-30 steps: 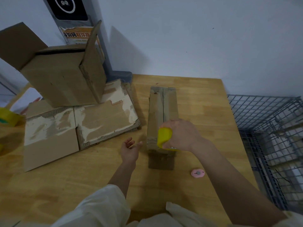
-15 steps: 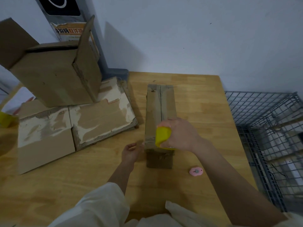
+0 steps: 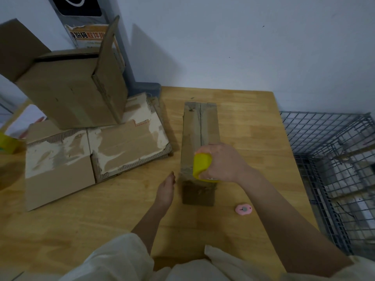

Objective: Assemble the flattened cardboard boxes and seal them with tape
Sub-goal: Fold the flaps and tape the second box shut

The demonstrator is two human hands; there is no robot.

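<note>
While the right hand [image 3: 221, 163] grips a yellow tape dispenser [image 3: 202, 166] on the near end of the narrow box [image 3: 199, 142], the entry reads as follows.

Item: narrow box, assembled, flaps closed, centre seam facing up. Position: middle of the wooden table [image 3: 247, 126], directly ahead of both hands. Long axis: runs away from the person toward the wall; the seam follows it.

Right hand: fingers curled round the dispenser, pressing it onto the box top at the near end. Nearer hand to the seam.

Left hand [image 3: 166, 188]: holds nothing, fingers fairly straight, edge-on just beside the box's near left corner; contact cannot be told.

Judgement: taping likely proceeds along the seam, near end to far end, with the left hand placed to steady the box.

Also present: flattened boxes [image 3: 97, 153] at left, an opened box [image 3: 71, 92] resting on them; small pink cutter [image 3: 243, 209] near the right forearm; wire cage [image 3: 332, 159] off the table's right edge.

Obscured: tape roll and strip hidden under the right hand; whether tape already lies on the seam is unclear.
</note>
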